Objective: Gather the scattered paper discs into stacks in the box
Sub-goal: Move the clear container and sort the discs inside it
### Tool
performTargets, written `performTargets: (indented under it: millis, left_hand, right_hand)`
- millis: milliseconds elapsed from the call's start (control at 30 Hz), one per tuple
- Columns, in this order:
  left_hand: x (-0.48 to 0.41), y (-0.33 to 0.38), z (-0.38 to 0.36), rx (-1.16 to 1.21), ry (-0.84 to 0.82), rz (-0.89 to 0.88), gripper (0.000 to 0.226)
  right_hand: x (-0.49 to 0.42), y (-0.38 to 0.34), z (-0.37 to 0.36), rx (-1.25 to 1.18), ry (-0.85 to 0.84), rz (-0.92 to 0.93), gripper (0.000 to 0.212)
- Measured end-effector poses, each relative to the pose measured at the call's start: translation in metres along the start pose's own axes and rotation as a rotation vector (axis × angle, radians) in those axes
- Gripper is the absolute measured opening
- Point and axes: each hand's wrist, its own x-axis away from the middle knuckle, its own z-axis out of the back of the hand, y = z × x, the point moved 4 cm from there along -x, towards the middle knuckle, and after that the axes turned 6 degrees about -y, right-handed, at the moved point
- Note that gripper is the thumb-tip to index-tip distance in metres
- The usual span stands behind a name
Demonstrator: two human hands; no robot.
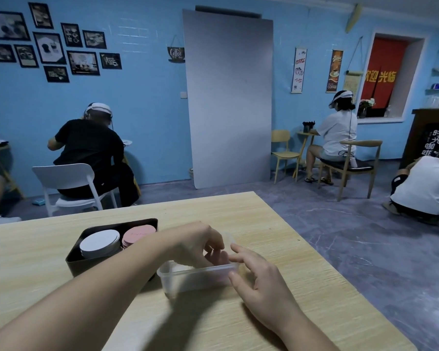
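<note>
A black box [76,259] stands on the wooden table [276,249] and holds a stack of white paper discs [99,243] beside a stack of pink paper discs [137,235]. Right of it sits a clear plastic container [188,277]. My left hand [198,241] reaches down into the container with its fingers curled; whatever they touch is hidden. My right hand [261,282] rests against the container's right end, thumb on the near wall and forefinger over the rim, steadying it.
The table's right edge [322,262] drops to grey floor. Beyond the table, a person in black sits on a white chair [69,183], another sits at the far right, and a third crouches on the floor. A grey panel [228,97] leans on the blue wall.
</note>
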Motion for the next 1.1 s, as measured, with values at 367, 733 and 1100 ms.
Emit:
performTargets:
  millis: [367,733,1100]
  left_hand:
    - [0.030,-0.010,0.016,0.078,0.093,0.095,0.045]
    - [0.055,-0.017,0.011,0.284,0.252,0.091,0.062]
    - [0.100,-0.038,0.029,0.305,0.397,0.080,0.059]
  right_hand:
    - [0.000,-0.003,-0.002,0.002,-0.008,0.008,0.037]
    - [-0.001,-0.008,-0.005,0.059,0.057,0.085,0.037]
    - [-0.007,-0.045,-0.032,0.226,-0.059,0.201,0.037]
